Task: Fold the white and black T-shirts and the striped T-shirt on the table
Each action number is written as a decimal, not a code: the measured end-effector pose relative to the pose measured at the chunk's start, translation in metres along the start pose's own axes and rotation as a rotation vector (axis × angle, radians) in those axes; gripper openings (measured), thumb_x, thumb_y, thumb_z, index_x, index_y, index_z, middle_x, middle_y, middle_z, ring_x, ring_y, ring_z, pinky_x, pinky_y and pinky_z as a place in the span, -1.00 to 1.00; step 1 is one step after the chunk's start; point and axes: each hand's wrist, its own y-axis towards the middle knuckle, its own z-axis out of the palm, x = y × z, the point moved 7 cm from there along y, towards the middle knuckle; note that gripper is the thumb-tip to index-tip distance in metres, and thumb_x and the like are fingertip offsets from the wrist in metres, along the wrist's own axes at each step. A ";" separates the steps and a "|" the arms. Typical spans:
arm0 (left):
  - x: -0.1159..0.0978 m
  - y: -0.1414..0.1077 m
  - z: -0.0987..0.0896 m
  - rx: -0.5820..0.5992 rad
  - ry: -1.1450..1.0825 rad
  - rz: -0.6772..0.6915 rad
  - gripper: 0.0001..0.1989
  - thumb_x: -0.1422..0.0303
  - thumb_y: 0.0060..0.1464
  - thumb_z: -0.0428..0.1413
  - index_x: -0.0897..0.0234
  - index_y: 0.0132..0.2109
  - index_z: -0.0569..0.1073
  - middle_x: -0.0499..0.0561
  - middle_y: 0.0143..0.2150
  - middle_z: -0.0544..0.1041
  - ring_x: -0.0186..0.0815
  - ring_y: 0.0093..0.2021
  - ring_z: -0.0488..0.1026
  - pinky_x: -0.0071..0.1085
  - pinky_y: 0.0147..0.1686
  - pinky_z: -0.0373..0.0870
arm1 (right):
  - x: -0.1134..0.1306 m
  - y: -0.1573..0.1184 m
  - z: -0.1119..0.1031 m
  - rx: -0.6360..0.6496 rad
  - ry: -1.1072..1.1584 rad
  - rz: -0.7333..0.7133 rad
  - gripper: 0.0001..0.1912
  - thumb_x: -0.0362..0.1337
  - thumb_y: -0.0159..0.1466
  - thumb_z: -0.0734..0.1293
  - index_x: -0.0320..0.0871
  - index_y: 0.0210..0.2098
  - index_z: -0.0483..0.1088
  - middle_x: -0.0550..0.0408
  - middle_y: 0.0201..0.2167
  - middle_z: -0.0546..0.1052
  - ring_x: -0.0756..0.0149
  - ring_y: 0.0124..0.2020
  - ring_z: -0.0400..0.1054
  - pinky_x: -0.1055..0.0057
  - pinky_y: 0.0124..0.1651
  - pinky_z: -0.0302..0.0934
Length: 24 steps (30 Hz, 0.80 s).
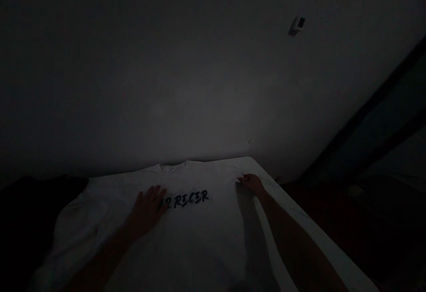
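Across the white surface [326, 247], a white T-shirt [199, 247] lies spread out on my feed, its collar [173, 166] toward the wall [199, 83] and its black lettering [188, 199] facing up. The room is dim, so fine detail is hard to read from here. My left hand [148, 207] sits open and flat on the chest, its fingers just reaching the left end of the lettering; that spread palm looks placed to pin the cloth down. My right hand [251, 183] rests well apart, toward the far right of the shirt, its fingers [241, 181] curled onto the fabric, perhaps to draw it taut, though I cannot tell whether they pinch it or only touch it. Neither hand is clearly clamped on anything. At the left, a dark cloth [40, 212] lies just beside the shirt's sleeve.
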 end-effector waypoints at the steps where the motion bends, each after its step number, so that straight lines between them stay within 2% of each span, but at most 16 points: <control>1: 0.000 0.000 -0.001 -0.001 0.003 0.001 -0.43 0.05 0.35 -0.16 0.14 0.38 0.29 0.18 0.44 0.23 0.10 0.42 0.14 0.23 0.30 0.03 | 0.003 0.003 0.002 0.002 0.057 -0.001 -0.62 0.08 0.06 0.41 -0.13 -0.45 0.51 -0.01 -0.45 0.58 0.10 -0.30 0.48 0.37 -0.30 0.23; 3: 0.001 0.000 -0.003 0.004 0.005 0.005 -0.43 0.06 0.35 -0.16 0.14 0.38 0.29 0.18 0.44 0.22 0.11 0.42 0.14 0.24 0.30 0.04 | 0.008 0.007 0.004 -0.011 0.172 0.007 -0.59 0.11 0.06 0.37 -0.14 -0.51 0.47 0.01 -0.51 0.55 0.14 -0.36 0.46 0.39 -0.36 0.20; 5: 0.002 0.001 -0.003 0.016 0.003 0.012 -0.42 0.05 0.35 -0.16 0.15 0.39 0.27 0.18 0.44 0.22 0.12 0.42 0.14 0.25 0.29 0.07 | 0.008 0.009 0.005 -0.039 0.284 0.031 -0.51 0.18 0.10 0.30 -0.16 -0.48 0.46 0.00 -0.52 0.54 0.16 -0.41 0.44 0.39 -0.41 0.19; 9: 0.003 0.002 -0.005 0.032 0.009 -0.008 -0.45 0.10 0.34 -0.12 0.14 0.37 0.30 0.19 0.42 0.25 0.11 0.41 0.16 0.26 0.29 0.07 | 0.002 0.008 0.005 -0.050 0.468 0.086 -0.34 0.30 0.10 0.23 -0.23 -0.32 0.48 -0.10 -0.38 0.58 0.16 -0.38 0.45 0.38 -0.43 0.25; 11: -0.008 0.003 -0.009 0.039 0.008 -0.020 -0.47 0.16 0.33 -0.11 0.15 0.36 0.32 0.21 0.42 0.26 0.13 0.41 0.16 0.31 0.29 0.05 | 0.001 0.006 0.004 -0.004 0.523 0.090 -0.32 0.30 0.07 0.29 -0.24 -0.30 0.49 -0.12 -0.35 0.59 0.15 -0.35 0.46 0.37 -0.42 0.27; 12: -0.019 0.004 -0.012 0.039 -0.003 -0.010 -0.48 0.19 0.33 -0.11 0.16 0.35 0.33 0.22 0.42 0.25 0.13 0.41 0.16 0.33 0.29 0.03 | 0.002 0.004 0.003 0.034 0.541 0.086 -0.34 0.29 0.05 0.34 -0.25 -0.31 0.51 -0.12 -0.37 0.59 0.14 -0.35 0.46 0.37 -0.41 0.28; 14: -0.055 0.003 -0.021 0.049 -0.058 0.061 -0.49 0.20 0.34 -0.10 0.12 0.37 0.30 0.19 0.45 0.20 0.11 0.43 0.13 0.30 0.31 0.03 | 0.005 -0.001 0.003 0.169 0.591 0.063 -0.39 0.20 -0.03 0.46 -0.25 -0.32 0.52 -0.10 -0.38 0.60 0.14 -0.36 0.47 0.35 -0.39 0.31; 17: -0.128 -0.006 -0.032 0.133 -0.186 0.236 -0.43 0.12 0.33 -0.05 0.05 0.42 0.19 0.13 0.50 0.09 0.07 0.47 0.02 0.24 0.35 0.01 | 0.015 -0.009 0.004 0.447 0.700 -0.016 -0.41 -0.03 -0.12 0.58 -0.21 -0.16 0.53 -0.09 -0.23 0.63 0.14 -0.28 0.50 0.33 -0.27 0.37; 18: -0.151 -0.012 -0.036 0.156 -0.228 0.290 -0.40 0.09 0.33 -0.05 0.03 0.44 0.14 0.12 0.51 0.04 0.07 0.48 -0.01 0.26 0.35 -0.01 | 0.017 -0.010 0.003 0.501 0.696 -0.036 -0.39 -0.10 -0.14 0.59 -0.19 -0.12 0.52 -0.07 -0.20 0.63 0.15 -0.25 0.50 0.33 -0.24 0.37; 19: -0.171 -0.018 -0.040 0.169 -0.266 0.338 -0.39 0.05 0.34 -0.07 0.01 0.46 0.09 0.10 0.52 0.01 0.07 0.49 -0.05 0.28 0.36 -0.05 | 0.015 -0.009 0.001 0.513 0.656 -0.043 -0.39 -0.14 -0.16 0.60 -0.18 -0.12 0.52 -0.04 -0.21 0.63 0.16 -0.24 0.50 0.34 -0.23 0.36; 21: -0.202 -0.033 -0.045 0.195 -0.321 0.412 -0.36 0.00 0.34 -0.10 -0.04 0.47 0.01 0.08 0.53 -0.06 0.06 0.50 -0.09 0.30 0.38 -0.10 | 0.006 -0.002 -0.005 0.446 0.517 -0.018 -0.53 -0.16 -0.17 0.59 -0.20 -0.29 0.52 0.01 -0.36 0.61 0.20 -0.32 0.46 0.38 -0.29 0.31; 23: -0.217 -0.047 -0.045 0.236 -0.345 0.451 -0.34 -0.03 0.33 -0.10 -0.08 0.48 -0.04 0.05 0.53 -0.08 0.04 0.50 -0.09 0.28 0.38 -0.09 | -0.004 0.005 -0.010 0.380 0.420 0.018 -0.65 -0.09 -0.10 0.56 -0.21 -0.50 0.45 0.07 -0.55 0.51 0.26 -0.44 0.38 0.39 -0.38 0.23; 24: -0.221 -0.052 -0.043 0.258 -0.350 0.461 -0.33 -0.03 0.33 -0.09 -0.10 0.48 -0.07 0.05 0.54 -0.09 0.04 0.50 -0.09 0.27 0.39 -0.08 | -0.007 0.007 -0.011 0.369 0.410 0.025 -0.62 -0.03 -0.05 0.53 -0.20 -0.55 0.41 0.09 -0.61 0.46 0.28 -0.48 0.35 0.39 -0.41 0.20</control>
